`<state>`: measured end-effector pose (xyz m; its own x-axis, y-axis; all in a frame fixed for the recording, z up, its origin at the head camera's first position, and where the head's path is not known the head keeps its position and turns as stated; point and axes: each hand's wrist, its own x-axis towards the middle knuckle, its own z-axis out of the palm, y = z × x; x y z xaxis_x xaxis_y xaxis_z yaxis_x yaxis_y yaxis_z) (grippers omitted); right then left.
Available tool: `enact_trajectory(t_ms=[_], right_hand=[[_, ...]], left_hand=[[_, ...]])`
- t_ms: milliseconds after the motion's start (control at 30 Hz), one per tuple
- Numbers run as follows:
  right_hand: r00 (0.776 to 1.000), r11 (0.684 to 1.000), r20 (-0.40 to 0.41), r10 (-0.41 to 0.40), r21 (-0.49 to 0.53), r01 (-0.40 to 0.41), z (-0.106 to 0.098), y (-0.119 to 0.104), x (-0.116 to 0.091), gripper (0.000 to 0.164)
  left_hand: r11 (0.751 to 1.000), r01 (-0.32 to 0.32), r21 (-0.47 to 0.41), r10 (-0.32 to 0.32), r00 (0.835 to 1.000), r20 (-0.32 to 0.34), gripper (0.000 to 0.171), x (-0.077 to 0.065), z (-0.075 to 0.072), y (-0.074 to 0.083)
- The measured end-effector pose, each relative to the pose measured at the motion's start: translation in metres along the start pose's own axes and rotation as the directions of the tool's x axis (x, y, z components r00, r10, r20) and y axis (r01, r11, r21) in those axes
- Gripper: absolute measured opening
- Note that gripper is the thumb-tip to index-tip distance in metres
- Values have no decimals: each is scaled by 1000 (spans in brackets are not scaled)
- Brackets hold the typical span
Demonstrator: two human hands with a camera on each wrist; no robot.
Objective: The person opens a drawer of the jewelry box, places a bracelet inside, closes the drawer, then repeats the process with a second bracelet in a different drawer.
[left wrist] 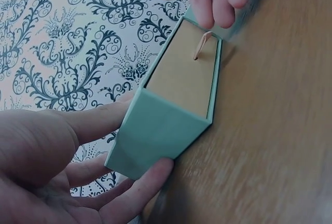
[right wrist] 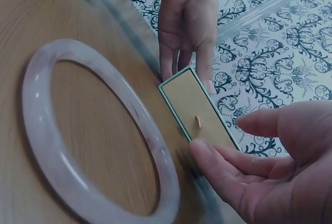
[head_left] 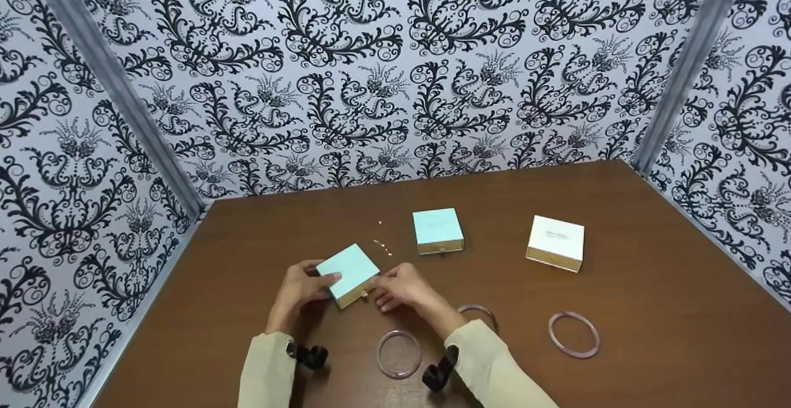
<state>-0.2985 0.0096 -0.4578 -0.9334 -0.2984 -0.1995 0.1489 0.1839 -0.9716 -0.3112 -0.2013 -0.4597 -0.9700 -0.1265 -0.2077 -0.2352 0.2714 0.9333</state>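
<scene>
My left hand (head_left: 303, 287) grips a mint-green drawer box (head_left: 351, 272) by its left side, thumb on the lid and fingers beneath, as the left wrist view shows. The box is tilted, and its tan drawer front (left wrist: 179, 71) with a small ribbon loop (left wrist: 203, 45) faces the right hand. That drawer looks closed. My right hand (head_left: 401, 287) is at the box's right corner, its fingers loosely bent beside the drawer front; in the right wrist view its thumb and fingers stand apart. A pale purplish bangle (head_left: 379, 358) lies on the table between the forearms.
Another mint box (head_left: 437, 225) and a white box (head_left: 557, 238) stand farther back on the brown table (head_left: 296, 222). Small gold pieces (head_left: 384, 247) lie beside the held box. One bangle (head_left: 492, 316) is partly behind the right forearm; another bangle (head_left: 553, 334) lies at right.
</scene>
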Motion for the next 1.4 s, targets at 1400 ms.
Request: enact_trajectory(t_ms=[1400], right_hand=[[1000,978,6,16,-207,-14,17,3,12,21]], left_hand=[[999,-2,41,3,1000,-11,63,1,-1,-1]])
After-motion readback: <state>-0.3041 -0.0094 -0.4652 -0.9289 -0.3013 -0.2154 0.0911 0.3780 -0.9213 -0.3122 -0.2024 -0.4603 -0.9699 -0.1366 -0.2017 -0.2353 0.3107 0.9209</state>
